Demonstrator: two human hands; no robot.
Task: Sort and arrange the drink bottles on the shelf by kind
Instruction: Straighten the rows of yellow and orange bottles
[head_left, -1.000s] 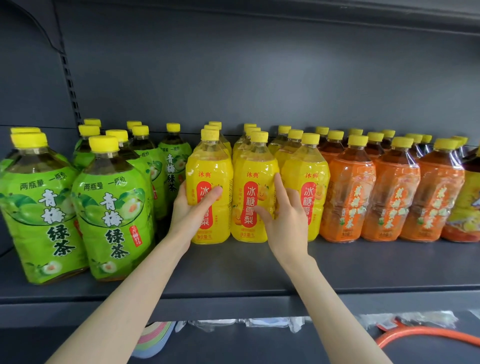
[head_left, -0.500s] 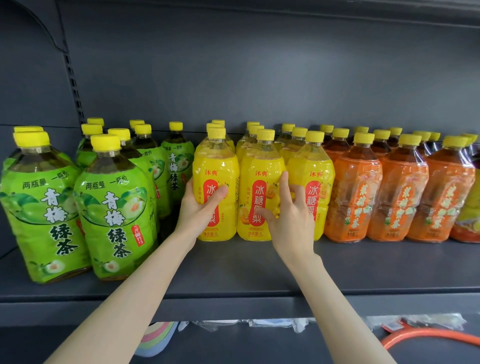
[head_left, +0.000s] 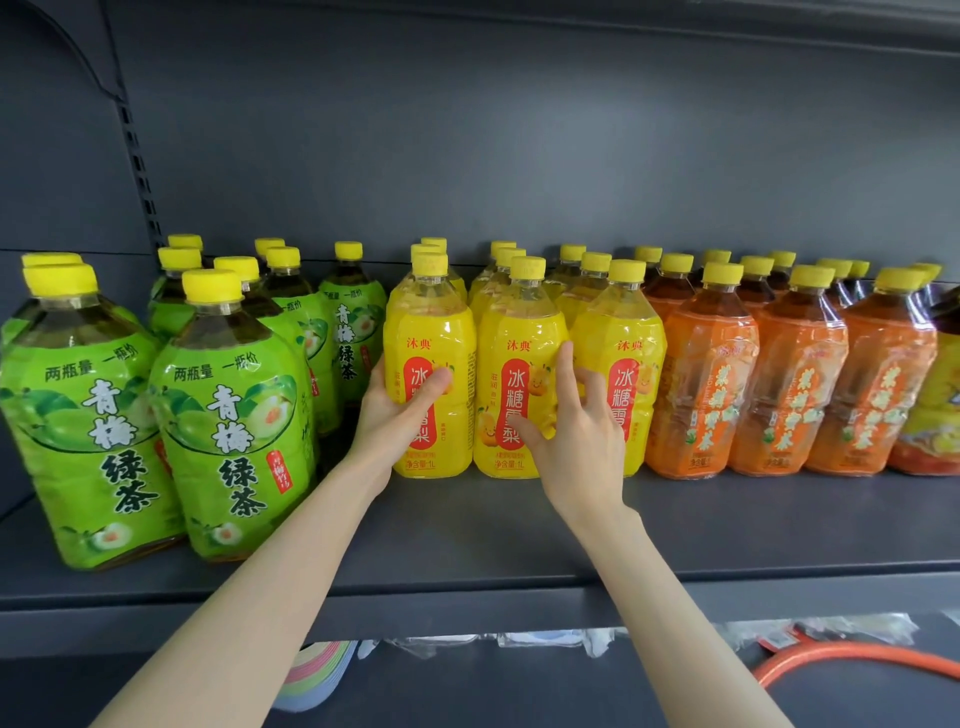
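Observation:
Three kinds of yellow-capped bottles stand on the grey shelf (head_left: 727, 525): green-label tea bottles (head_left: 228, 431) on the left, yellow-label bottles in the middle, orange-label bottles (head_left: 711, 395) on the right. My left hand (head_left: 400, 415) grips the leftmost front yellow bottle (head_left: 431, 322), thumb across its red label. My right hand (head_left: 582, 436) holds the middle front yellow bottle (head_left: 519, 332), with the thumb on its label and the fingers in the gap beside the right yellow bottle (head_left: 628, 332).
At the far right edge stands a bottle with a different yellow and red label (head_left: 935, 415). Bare shelf runs in front of the yellow and orange rows. Below the shelf lie an orange hose (head_left: 857, 657), a stack of pastel discs (head_left: 317, 675) and plastic wrapping.
Both hands stay on the same two yellow bottles. Only the view has shifted slightly.

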